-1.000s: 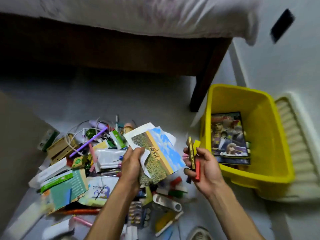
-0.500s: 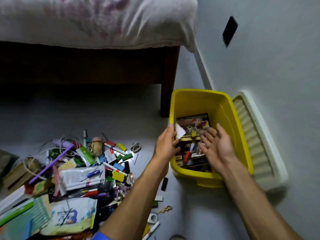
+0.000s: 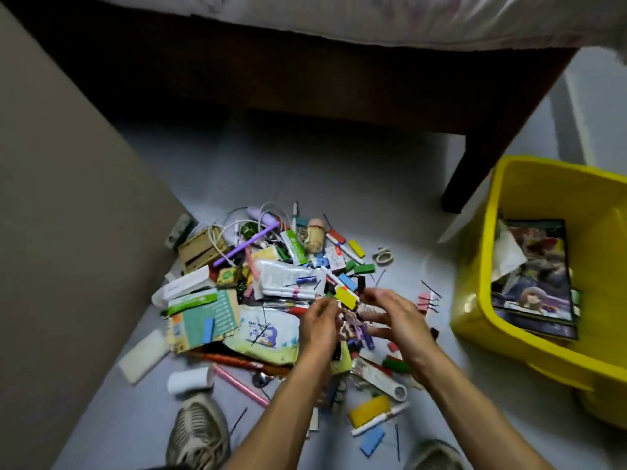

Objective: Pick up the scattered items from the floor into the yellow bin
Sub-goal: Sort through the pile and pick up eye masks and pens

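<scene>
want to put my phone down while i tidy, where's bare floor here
Bare floor lies between the pile and the bed, and in the strip between the hairpins and the yellow bin. It is crowded around both hands.

Both bare forearms reach forward from the bottom edge and converge near the middle. The left hand (image 3: 320, 322) has its fingers curled inward, knuckles up. The right hand (image 3: 395, 315) sits just beside it, fingers bent and pointing leftward; blur hides either grip
</scene>
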Action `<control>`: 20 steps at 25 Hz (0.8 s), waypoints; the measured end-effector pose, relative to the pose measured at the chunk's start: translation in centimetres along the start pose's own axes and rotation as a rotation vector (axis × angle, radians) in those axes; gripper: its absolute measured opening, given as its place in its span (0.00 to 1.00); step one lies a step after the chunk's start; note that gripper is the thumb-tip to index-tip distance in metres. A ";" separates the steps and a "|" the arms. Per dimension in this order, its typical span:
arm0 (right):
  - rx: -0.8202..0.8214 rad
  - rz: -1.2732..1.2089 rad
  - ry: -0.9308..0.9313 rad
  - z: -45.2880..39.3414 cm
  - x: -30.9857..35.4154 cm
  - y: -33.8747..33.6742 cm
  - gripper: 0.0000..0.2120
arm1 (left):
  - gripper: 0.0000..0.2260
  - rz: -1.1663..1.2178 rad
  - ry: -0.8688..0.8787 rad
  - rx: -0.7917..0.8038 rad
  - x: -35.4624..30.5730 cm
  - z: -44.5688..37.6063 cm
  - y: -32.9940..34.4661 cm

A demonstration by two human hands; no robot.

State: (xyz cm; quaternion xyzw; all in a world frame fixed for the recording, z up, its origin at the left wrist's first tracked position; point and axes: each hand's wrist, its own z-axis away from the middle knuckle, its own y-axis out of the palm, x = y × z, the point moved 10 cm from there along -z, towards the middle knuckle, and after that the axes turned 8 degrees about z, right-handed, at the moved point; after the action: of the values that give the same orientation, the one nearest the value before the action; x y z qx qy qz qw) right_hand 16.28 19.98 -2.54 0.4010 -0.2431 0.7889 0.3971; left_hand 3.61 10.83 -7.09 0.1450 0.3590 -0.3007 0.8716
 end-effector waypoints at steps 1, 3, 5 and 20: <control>0.045 0.102 0.012 -1.1 -0.7 1.7 0.08 | 0.05 -0.047 0.004 -0.078 0.3 -0.8 -2.7; 0.093 0.349 -0.015 -3.8 -1.2 4.4 0.05 | 0.04 -0.132 -0.019 -0.314 0.9 -1.7 -8.7; 0.088 0.652 -0.125 -7.2 -0.7 7.3 0.16 | 0.07 -0.091 -0.075 -0.562 2.1 -1.9 -15.1; 0.344 0.990 -0.078 -12.5 -5.2 14.7 0.48 | 0.28 0.320 -0.218 -0.327 8.7 -7.0 -14.5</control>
State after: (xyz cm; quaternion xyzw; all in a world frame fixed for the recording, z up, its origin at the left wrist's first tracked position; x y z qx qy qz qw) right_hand 0.60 18.14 -14.82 0.3264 -0.2851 0.8952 -0.1041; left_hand -4.43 -0.79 -18.74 0.0238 0.2792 -0.1109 0.9535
